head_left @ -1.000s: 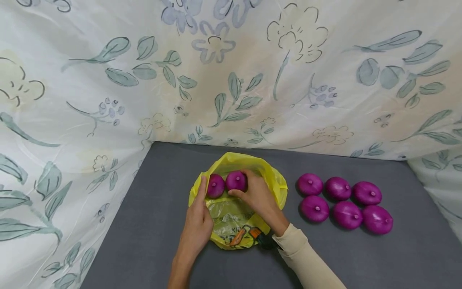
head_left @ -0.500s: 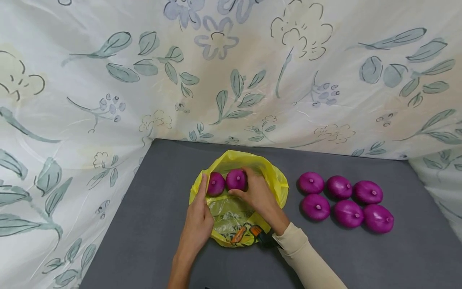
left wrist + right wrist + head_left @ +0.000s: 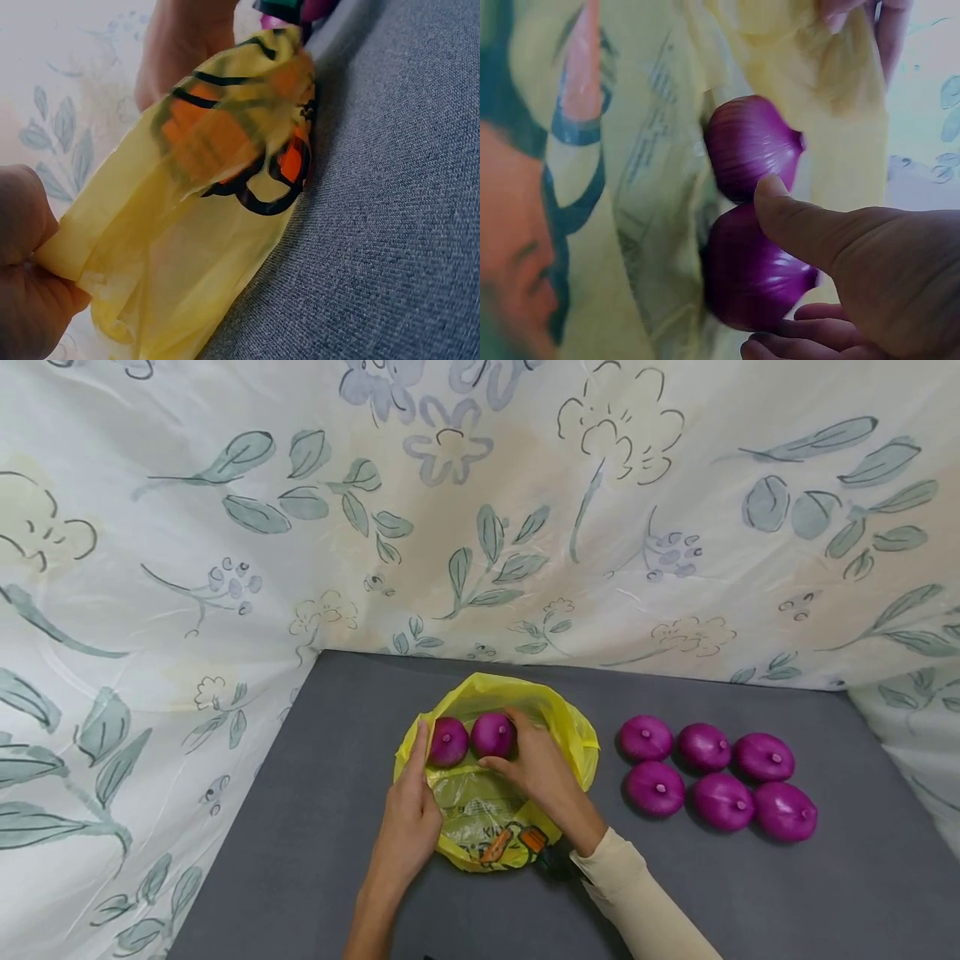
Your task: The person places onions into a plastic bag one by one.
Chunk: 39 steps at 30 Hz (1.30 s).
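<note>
A yellow plastic bag (image 3: 468,810) with orange and black print lies with its mouth spread wide. My left hand (image 3: 411,814) pinches its left edge between thumb and fingers, as the left wrist view shows of the bag (image 3: 172,247). Inside the bag, my right hand (image 3: 546,770) holds a purple onion (image 3: 492,735), thumb on one side and fingers on the other. Beside it sits a second onion (image 3: 450,742), close to my left fingers. In the right wrist view the held onion (image 3: 754,281) touches the other onion (image 3: 750,146). The undersides of both are hidden.
Several more purple onions (image 3: 722,802) lie in two rows on the dark grey tabletop (image 3: 322,827), right of the bag. A flowered white cloth (image 3: 495,602) hangs behind and to the left of the table.
Both hands keep their hold on the bag edge and the onion. The right hand and its onion have shifted very slightly to the right.
</note>
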Available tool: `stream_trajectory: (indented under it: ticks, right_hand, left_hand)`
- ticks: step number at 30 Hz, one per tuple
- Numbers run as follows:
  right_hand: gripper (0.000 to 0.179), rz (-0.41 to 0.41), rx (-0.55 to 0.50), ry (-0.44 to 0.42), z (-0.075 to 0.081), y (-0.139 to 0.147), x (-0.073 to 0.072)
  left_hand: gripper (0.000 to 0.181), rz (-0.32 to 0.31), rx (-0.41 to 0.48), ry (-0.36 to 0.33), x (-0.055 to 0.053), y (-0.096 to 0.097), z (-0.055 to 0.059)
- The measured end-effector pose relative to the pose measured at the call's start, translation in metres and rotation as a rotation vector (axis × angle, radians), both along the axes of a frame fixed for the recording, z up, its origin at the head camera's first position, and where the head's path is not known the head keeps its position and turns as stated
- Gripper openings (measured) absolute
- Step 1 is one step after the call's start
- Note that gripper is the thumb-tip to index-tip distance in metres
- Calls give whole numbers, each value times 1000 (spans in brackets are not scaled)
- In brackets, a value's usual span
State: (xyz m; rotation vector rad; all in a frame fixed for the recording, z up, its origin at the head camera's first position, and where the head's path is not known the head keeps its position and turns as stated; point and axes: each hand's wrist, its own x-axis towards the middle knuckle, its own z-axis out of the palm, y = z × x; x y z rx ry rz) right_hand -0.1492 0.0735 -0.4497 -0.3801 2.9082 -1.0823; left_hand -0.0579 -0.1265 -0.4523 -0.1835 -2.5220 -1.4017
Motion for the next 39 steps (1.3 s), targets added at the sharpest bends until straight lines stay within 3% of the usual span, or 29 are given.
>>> stream_trajectory:
  ticks: [6, 17, 23, 29, 33, 39]
  right_hand:
    - [93, 7, 13, 29, 20, 6, 10]
    - [86, 82, -106, 68, 55, 17, 34]
    - [83, 64, -213, 12, 72, 29, 49]
    - [80, 54, -236, 53, 83, 44, 60]
    - [79, 6, -243, 84, 85, 59, 67]
    - [79, -129, -204, 114, 84, 87, 85]
  left_hand:
    - [83, -1, 3, 3, 0, 1, 0]
    - [82, 6, -9, -11, 2, 0, -1]
    - [82, 4, -13, -10, 2, 1, -2]
    - [83, -2, -1, -5, 3, 1, 0]
    - [83, -1, -2, 2, 2, 2, 0]
    - [84, -1, -7, 14, 2, 4, -1]
